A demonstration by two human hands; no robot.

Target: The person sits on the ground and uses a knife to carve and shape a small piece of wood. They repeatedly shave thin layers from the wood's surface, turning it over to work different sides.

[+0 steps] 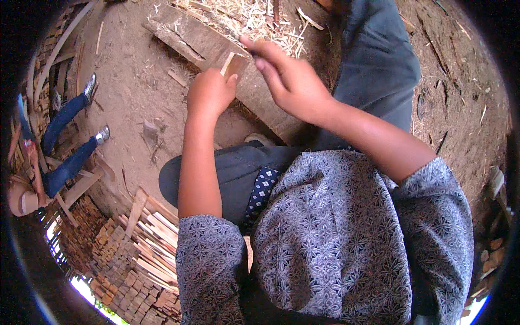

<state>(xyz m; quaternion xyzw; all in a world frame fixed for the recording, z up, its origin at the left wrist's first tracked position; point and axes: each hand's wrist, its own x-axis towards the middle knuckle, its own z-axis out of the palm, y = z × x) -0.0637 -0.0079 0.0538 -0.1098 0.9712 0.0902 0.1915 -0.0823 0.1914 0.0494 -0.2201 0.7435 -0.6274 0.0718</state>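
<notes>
My left hand (210, 93) is closed around the lower end of a small flat wooden block (235, 66), brown-faced with a pale edge. The block is tilted over a thick, worn plank (184, 27). Just right of the block, my right hand (292, 78) has its index finger and thumb reaching toward the block's top edge. A small dark bit shows between that finger and thumb, slightly blurred. The other fingers of this hand are curled out of sight, so what it grips cannot be made out.
Pale wood shavings (254, 21) lie heaped beyond the plank. My trousered leg (374, 70) is bent along its right side. At lower left are stacked wooden blocks (130, 271) and pale strips (157, 238). Another person's legs (70, 116) stretch out at the far left.
</notes>
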